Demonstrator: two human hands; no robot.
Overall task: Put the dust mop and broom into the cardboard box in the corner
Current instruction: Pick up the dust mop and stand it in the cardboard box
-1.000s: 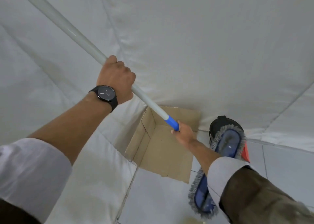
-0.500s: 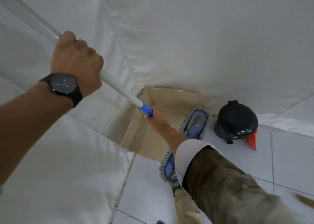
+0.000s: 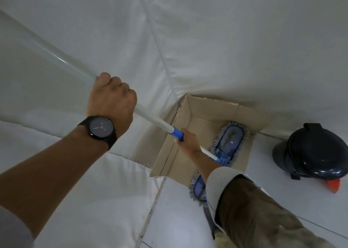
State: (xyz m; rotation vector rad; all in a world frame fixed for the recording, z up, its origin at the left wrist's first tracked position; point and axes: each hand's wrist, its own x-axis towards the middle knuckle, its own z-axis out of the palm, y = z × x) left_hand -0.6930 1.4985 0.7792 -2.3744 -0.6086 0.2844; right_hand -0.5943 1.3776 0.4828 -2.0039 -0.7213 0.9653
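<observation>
The dust mop has a long white pole (image 3: 62,62) with a blue collar and a flat blue head (image 3: 228,139) fringed in grey. My left hand (image 3: 111,99), with a black watch on its wrist, grips the pole high up. My right hand (image 3: 188,141) grips it lower, just below the blue collar. The open cardboard box (image 3: 203,104) sits in the corner of the white padded walls. One end of the mop head lies over the box's inside; the other end sticks out past the box's near edge, partly hidden by my right sleeve. No broom is in view.
A black dome-lidded bin (image 3: 312,151) stands on the white tiled floor right of the box, with an orange-red object (image 3: 334,185) at its foot. White padded walls (image 3: 226,40) meet at the corner behind the box.
The mop head has swung from beside the black bin to over the box. My left hand has shifted along the pole and the view has come closer to the box.
</observation>
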